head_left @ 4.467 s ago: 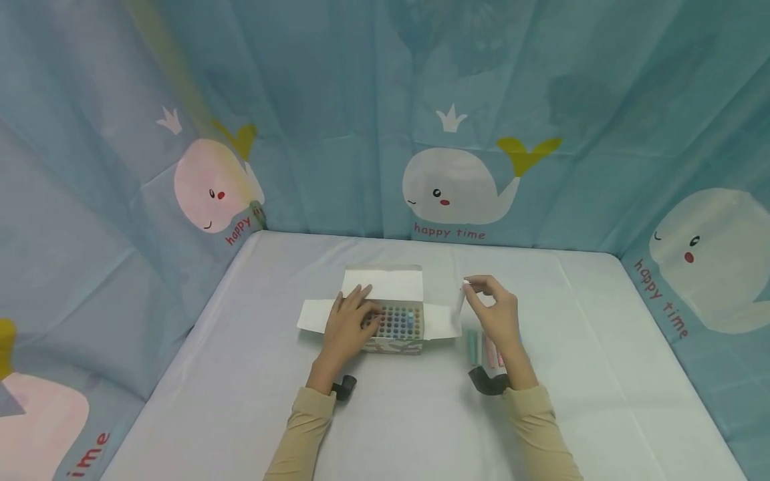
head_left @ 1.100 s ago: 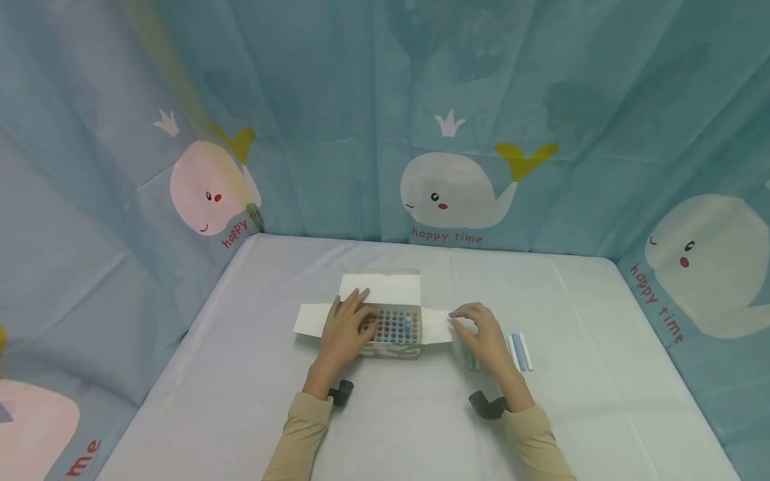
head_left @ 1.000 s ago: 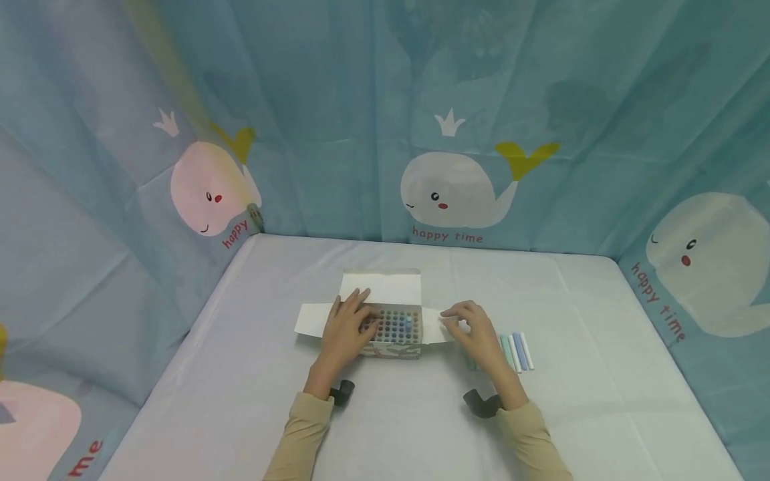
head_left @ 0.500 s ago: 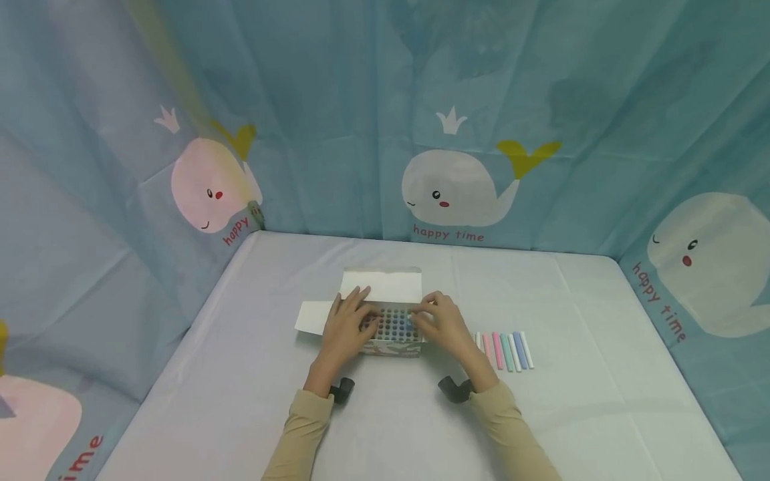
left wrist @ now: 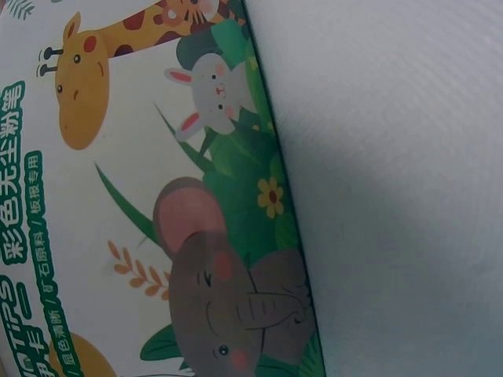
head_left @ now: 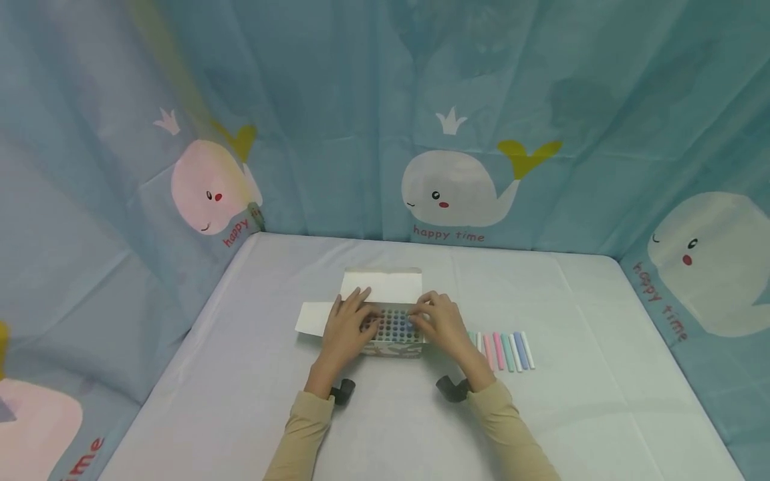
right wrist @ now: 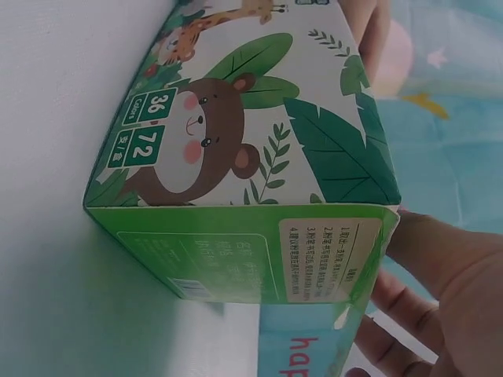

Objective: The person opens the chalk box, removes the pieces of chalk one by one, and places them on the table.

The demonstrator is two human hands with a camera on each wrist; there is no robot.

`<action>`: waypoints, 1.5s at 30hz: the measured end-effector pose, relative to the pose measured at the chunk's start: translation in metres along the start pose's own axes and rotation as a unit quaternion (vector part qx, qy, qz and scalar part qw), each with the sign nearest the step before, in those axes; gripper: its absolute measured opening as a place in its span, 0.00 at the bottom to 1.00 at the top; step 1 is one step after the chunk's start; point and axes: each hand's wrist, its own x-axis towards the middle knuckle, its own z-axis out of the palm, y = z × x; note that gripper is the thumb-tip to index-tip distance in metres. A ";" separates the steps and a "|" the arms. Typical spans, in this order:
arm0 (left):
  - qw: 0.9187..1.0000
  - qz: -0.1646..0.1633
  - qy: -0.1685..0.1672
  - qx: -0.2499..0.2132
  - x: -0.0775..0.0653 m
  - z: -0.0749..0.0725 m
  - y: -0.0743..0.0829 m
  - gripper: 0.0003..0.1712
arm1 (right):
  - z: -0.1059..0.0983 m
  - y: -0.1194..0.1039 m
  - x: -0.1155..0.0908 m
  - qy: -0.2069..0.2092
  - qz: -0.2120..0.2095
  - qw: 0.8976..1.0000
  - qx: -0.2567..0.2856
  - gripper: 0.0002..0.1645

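An opened cardboard chalk box [head_left: 392, 349] stands on the white table, its top full of upright coloured chalk sticks [head_left: 392, 326] seen end-on. My left hand [head_left: 345, 329] rests over the box's left end, fingers spread, thumb and index finger at the chalk ends. My right hand [head_left: 444, 324] is at the box's right end, thumb and index finger pinching a blue chalk stick [head_left: 410, 326]. In the right wrist view, the right hand [right wrist: 464, 294] reaches past the top edge of the box's green end. The left wrist view shows the box's printed wall [left wrist: 126, 196] but no hand.
To the right of the box lies a row of loose chalk sticks [head_left: 509, 352] in green, white, pink and blue. The box's white back flap [head_left: 385, 284] and left flap [head_left: 313, 318] are folded out. A whale-print curtain [head_left: 337, 147] surrounds the table [head_left: 589, 374].
My right hand, which held a white chalk stick beside the box earlier, has moved left onto the chalk sticks in the box. The loose row is more exposed. The left hand has stayed put.
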 end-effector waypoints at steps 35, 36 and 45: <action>1.000 0.013 0.024 -0.003 -0.002 -0.001 -0.004 0.07 | -0.049 0.011 -0.011 0.192 0.044 0.971 0.139 0.08; 1.000 0.014 0.024 -0.003 -0.002 0.000 -0.004 0.07 | -0.050 0.013 -0.013 0.192 0.047 0.971 0.137 0.08; 1.000 0.011 0.017 -0.005 -0.001 0.003 -0.002 0.08 | -0.063 0.035 -0.030 0.196 0.069 0.967 0.147 0.07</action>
